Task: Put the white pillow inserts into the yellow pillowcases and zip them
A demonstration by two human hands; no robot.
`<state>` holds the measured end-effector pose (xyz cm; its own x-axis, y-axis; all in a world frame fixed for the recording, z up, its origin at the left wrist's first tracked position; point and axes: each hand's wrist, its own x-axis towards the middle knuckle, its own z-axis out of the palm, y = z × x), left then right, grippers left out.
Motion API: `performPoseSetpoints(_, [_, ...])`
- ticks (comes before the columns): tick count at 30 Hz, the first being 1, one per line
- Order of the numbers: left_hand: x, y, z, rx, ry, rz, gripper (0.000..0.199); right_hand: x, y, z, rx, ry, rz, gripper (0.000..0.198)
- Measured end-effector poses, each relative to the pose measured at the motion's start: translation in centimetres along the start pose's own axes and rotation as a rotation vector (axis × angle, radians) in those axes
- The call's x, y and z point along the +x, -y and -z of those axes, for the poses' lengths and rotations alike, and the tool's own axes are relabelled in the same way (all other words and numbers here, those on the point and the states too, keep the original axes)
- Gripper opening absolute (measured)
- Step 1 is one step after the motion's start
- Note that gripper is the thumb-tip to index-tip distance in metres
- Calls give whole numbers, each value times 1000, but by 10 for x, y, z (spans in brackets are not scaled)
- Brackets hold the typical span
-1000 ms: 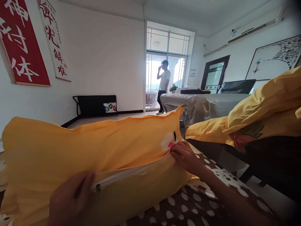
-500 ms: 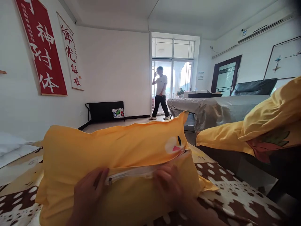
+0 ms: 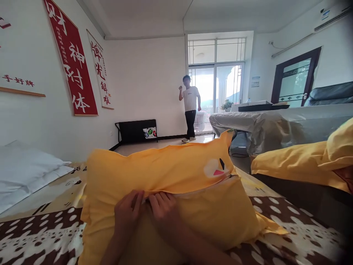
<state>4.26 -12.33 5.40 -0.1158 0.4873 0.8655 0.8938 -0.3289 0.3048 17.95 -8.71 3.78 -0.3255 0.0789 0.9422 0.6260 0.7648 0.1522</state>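
A yellow pillowcase with a pillow inside lies in front of me, a cartoon face printed near its right end. A zipped opening runs across its upper side, with a pale strip showing along the right part. My left hand is closed, pinching the fabric at the left end of this opening. Right beside it, my right hand has its fingers curled and pressed together on the edge of the opening. A small dark bit shows between the hands; the zip pull itself is hidden by my fingers.
The pillow rests on a brown and cream patterned bedspread. White pillows lie at left, another yellow pillow at right. Beyond are a plastic-covered table, a black folded frame and a walking person.
My right hand has moved left along the opening, up to my left hand. The white gap between the hands is no longer visible. The view has turned left, and the person has turned.
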Motion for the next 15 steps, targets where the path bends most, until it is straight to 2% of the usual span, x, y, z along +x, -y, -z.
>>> performPoseSetpoints(3, [-1, -2, -3, 8, -17, 22, 35, -2, -6, 6, 113, 15, 25, 22])
performPoseSetpoints(6, [-3, -3, -4, 9, -27, 22, 33, -1, -6, 17, 201, 7, -24, 21])
performPoseSetpoints(11, [-5, 0, -5, 69, -59, -29, 33, 1, -7, 23, 97, 33, 16, 24])
performPoseSetpoints(15, [-4, 0, -6, 96, -28, 0, 34, -4, -19, 29, 101, 59, -50, 20])
